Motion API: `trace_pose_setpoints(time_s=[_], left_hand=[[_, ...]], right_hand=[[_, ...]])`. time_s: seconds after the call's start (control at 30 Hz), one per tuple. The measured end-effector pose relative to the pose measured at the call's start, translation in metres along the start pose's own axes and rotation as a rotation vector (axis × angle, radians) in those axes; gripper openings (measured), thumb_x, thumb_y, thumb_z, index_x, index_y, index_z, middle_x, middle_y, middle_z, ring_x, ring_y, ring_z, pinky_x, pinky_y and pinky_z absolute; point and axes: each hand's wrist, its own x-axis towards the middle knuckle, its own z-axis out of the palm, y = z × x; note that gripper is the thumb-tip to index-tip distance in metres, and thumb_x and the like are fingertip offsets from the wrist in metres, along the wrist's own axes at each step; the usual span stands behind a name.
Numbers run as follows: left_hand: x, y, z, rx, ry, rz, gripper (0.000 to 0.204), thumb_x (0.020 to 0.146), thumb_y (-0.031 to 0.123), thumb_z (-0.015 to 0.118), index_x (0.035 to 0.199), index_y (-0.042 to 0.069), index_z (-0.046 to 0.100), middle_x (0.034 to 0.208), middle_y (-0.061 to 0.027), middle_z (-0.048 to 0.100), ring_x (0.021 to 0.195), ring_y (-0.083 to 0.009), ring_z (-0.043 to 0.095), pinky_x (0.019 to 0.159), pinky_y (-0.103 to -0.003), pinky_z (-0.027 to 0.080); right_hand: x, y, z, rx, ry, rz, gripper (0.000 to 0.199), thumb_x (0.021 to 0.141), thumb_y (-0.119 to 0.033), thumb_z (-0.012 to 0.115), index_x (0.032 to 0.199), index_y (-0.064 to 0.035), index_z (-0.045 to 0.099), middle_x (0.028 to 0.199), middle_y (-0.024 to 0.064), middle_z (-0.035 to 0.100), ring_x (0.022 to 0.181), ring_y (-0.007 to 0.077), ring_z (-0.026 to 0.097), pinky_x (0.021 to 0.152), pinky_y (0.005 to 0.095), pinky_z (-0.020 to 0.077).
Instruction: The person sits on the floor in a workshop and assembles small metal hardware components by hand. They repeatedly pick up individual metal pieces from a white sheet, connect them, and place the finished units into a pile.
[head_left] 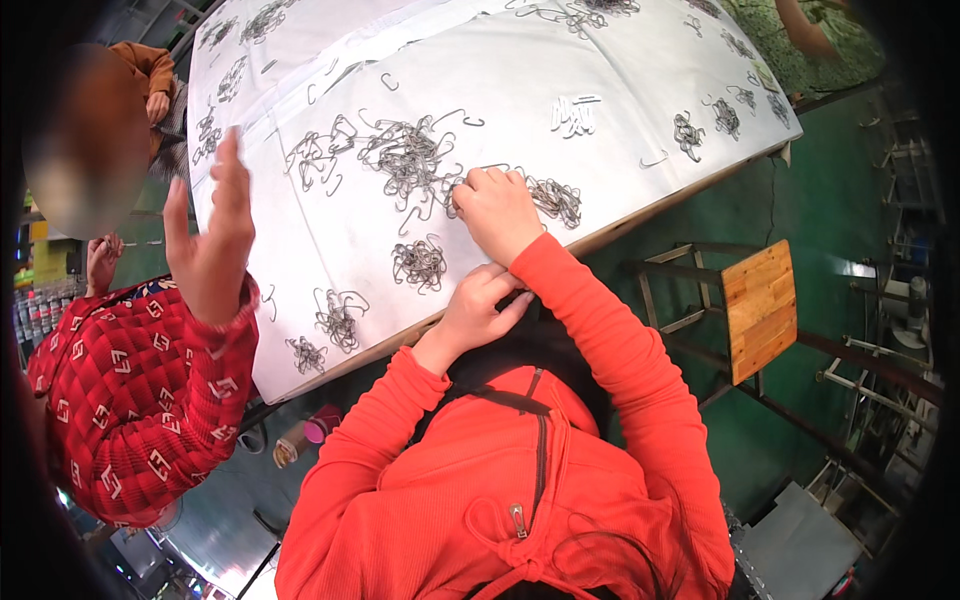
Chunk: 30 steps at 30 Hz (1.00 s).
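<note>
My right hand (497, 212) reaches over the table near its front edge, beside piles of bent wire hooks. Its fingers are curled down, and whatever they hold is hidden beneath them. My left hand (474, 312) is at the table's edge, just under the right wrist, with thumb and fingers drawn together; I cannot make out anything in them. A large loose pile of grey wire hooks (408, 155) spreads to the left of my right hand. Another pile of hooks (556, 200) lies just right of it. A smaller heap of hooks (419, 264) sits above my left hand.
Several more hook heaps (341, 318) dot the white-covered table (620, 150). Small white pieces (573, 116) lie farther back. A co-worker's raised hand (215, 235) is at left, with other people around the table. A wooden-topped stool (760, 310) stands at right.
</note>
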Motion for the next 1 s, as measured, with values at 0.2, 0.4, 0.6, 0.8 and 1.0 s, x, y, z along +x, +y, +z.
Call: trace_pose_setpoints(time_s=[0.2,0.4,0.6,0.8,1.0], left_hand=[[-0.001,0.001,-0.001,-0.067,-0.016,-0.008,0.012,0.077,0.005,0.070,0.087,0.005,0.064,0.085,-0.0079,0.064,0.076,-0.0267,0.062,0.067,-0.036,0.050],[-0.002,0.000,-0.001,-0.077,-0.030,-0.027,0.010,0.077,0.005,0.068,0.086,0.007,0.065,0.085,-0.0063,0.063,0.077,-0.0250,0.062,0.069,-0.035,0.049],[0.001,0.003,-0.001,-0.059,-0.019,0.010,0.009,0.077,0.005,0.069,0.085,0.008,0.064,0.085,-0.0063,0.062,0.078,-0.0254,0.062,0.070,-0.036,0.049],[0.002,0.001,0.000,-0.052,0.002,0.083,0.011,0.077,0.002,0.069,0.087,0.004,0.064,0.085,-0.0096,0.063,0.079,-0.0274,0.063,0.070,-0.035,0.051],[-0.004,-0.002,-0.003,-0.055,-0.026,0.081,0.009,0.080,0.008,0.067,0.088,0.007,0.064,0.084,-0.0087,0.062,0.078,-0.0292,0.062,0.068,-0.038,0.049]], right_hand=[[0.020,0.008,-0.008,0.438,-0.150,0.272,0.008,0.086,-0.010,0.058,0.086,-0.0029,0.063,0.089,0.0110,0.061,0.083,0.0286,0.060,0.075,0.0401,0.0477],[0.028,0.027,-0.024,0.602,-0.049,0.285,0.010,0.089,-0.012,0.058,0.089,-0.0017,0.059,0.090,0.0156,0.063,0.086,0.0338,0.061,0.077,0.0417,0.0484],[0.028,0.024,-0.029,0.266,-0.096,0.113,0.003,0.081,-0.008,0.063,0.084,-0.0093,0.064,0.084,0.0103,0.061,0.081,0.0299,0.062,0.071,0.0407,0.0495],[0.033,0.022,-0.012,0.003,-0.104,-0.100,0.001,0.079,-0.009,0.063,0.079,-0.0086,0.063,0.081,0.0105,0.061,0.076,0.0316,0.061,0.068,0.0434,0.0498],[0.039,0.017,-0.004,-0.139,-0.272,-0.150,0.006,0.078,-0.010,0.056,0.077,-0.0071,0.061,0.082,0.0123,0.063,0.079,0.0295,0.063,0.069,0.0432,0.0506]])
